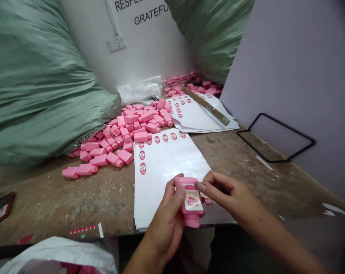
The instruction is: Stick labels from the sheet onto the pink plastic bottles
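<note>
My left hand point(169, 217) is wrapped round a small pink bottle point(189, 180), its thumb on the front beside a white, yellow and pink label point(192, 199). The bottle's neck points down toward me. My right hand point(222, 190) is closed, with its thumb tip touching the bottle's upper right edge; its curled fingers are partly hidden. Both hands are over a stack of white sticker sheets point(166, 163) with round red-and-cream stickers along its edges.
A heap of pink bottles point(126, 129) lies on the worn table point(115, 201) beside a green sack point(41, 83). Behind are more sheets point(194, 118) under a wooden strip point(206, 105). A black wire frame point(278, 121) stands right, a phone point(2, 209) left, a white bag point(61, 255) in front.
</note>
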`<state>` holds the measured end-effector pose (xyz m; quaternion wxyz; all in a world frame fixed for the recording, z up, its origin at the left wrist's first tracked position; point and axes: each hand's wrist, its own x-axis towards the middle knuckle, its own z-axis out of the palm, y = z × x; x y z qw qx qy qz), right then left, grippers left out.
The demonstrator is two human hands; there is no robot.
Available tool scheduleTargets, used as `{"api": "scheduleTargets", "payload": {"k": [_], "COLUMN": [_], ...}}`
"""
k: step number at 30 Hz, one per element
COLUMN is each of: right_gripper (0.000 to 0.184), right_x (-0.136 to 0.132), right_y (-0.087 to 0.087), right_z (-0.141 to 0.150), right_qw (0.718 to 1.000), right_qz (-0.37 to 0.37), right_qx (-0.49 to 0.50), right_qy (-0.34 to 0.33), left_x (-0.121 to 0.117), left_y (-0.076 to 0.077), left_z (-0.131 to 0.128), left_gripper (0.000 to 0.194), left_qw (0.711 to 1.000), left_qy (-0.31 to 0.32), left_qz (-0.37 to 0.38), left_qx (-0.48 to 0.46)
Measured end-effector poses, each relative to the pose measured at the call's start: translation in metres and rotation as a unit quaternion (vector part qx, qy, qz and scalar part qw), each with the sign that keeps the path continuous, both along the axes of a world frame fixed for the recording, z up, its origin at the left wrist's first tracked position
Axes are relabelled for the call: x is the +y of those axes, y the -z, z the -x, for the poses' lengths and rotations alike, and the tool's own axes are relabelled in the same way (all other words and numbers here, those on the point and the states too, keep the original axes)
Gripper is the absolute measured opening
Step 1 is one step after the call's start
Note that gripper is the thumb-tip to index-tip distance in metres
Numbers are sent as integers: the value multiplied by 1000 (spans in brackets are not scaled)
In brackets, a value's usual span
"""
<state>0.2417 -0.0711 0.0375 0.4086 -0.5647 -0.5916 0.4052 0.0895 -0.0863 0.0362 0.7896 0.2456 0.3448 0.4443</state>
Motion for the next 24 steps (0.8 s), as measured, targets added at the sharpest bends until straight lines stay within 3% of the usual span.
{"api": "scheduleTargets", "payload": {"k": [4,7,10,15,18,20,22,24], "right_gripper": [37,35,35,30,30,30,31,30], "right_x": [-4,-8,-12,-13,-9,-6,-2,2], "right_y": [4,10,11,5,9,15,19,24], "right_z": [-2,-8,-10,6,11,9,3,-8], "right_qw": [994,965,940,933,941,957,969,974], "right_qz": [-43,-111,-159,-258,-252,-217,-174,-137], "right_qx": [-93,-214,-254,-236,-200,-157,-117,-92], "right_qy": [30,101,162,85,102,114,129,155], "left_x": [-2,-4,-6,-11,-15,-22,-34,-52], "left_y": [-1,0,0,-3,-7,-13,-23,-36], "left_z": [-2,-2,0,1,6,24,58,106], "left_gripper": [43,42,43,42,47,55,60,59], "left_qw": [999,999,998,998,995,990,972,921], "left_qy": [-3,0,19,44,63,90,124,153], "left_qz": [-6,-7,-8,-15,2,14,12,-8], "left_qx": [33,48,54,49,75,106,197,359]}}
